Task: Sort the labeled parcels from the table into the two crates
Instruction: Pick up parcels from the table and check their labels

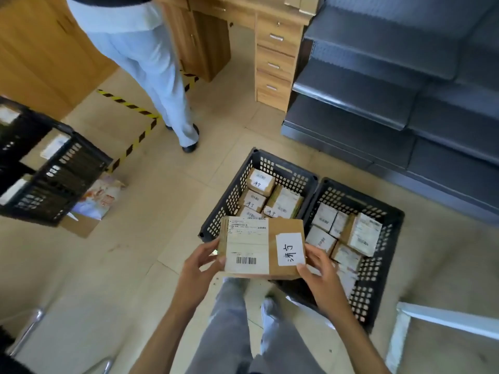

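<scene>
Two black crates (313, 184) sit side by side on the tiled floor, each holding labelled parcels. Above them a brown cardboard parcel (280, 230) carries a barcoded shipping label and a white sticker handwritten "济宁". The left hand (198, 265) and right hand (320, 268) clasp its opposite ends.

One head-worn camera looks steeply down — close over the hands, the tiled floor (151, 260) spreading wide beyond.

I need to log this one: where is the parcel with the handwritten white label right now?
The parcel is held between both hands, low in the head view, over the near edge of the left crate.
</scene>
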The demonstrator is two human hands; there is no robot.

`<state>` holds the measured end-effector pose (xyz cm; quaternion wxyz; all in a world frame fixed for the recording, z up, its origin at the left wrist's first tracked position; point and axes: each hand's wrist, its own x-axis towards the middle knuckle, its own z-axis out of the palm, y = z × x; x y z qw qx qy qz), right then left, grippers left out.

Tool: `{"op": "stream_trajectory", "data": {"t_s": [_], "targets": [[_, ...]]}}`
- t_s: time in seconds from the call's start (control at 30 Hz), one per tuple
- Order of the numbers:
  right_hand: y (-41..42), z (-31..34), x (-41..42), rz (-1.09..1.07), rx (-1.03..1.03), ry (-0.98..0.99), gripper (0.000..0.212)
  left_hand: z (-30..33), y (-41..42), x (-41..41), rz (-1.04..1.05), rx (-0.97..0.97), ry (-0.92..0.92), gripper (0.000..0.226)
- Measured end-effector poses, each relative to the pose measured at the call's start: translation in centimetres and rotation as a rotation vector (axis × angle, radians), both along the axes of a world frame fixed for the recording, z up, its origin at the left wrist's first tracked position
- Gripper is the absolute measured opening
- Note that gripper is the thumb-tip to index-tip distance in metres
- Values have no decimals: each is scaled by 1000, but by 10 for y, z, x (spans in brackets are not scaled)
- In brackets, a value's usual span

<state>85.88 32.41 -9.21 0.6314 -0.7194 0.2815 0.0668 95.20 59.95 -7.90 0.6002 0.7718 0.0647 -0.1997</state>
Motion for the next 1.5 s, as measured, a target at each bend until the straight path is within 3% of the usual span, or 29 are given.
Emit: {"op": "stream_trajectory", "data": {"t_s": [0.37,0.57,0.7,1.0,1.37,1.5], "targets": [[57,-115,70,-275,101,226,27,-149,19,132,-218,105,83,35],[71,-189,76,-344,200,324,78,-225,18,155,-392,156,218,42],[78,-230,73,-311,223,373,82,-263,18,160,-506,235,278,54],[88,-253,80,-123,51,574,78,-288,9,175,-863,395,325,98],[88,-269,103,23,-186,796,78,-304,-2,165,-907,522,253,86],[93,-260,101,47,-242,790,63,-300,3,166,-986,529,226,94]]}}
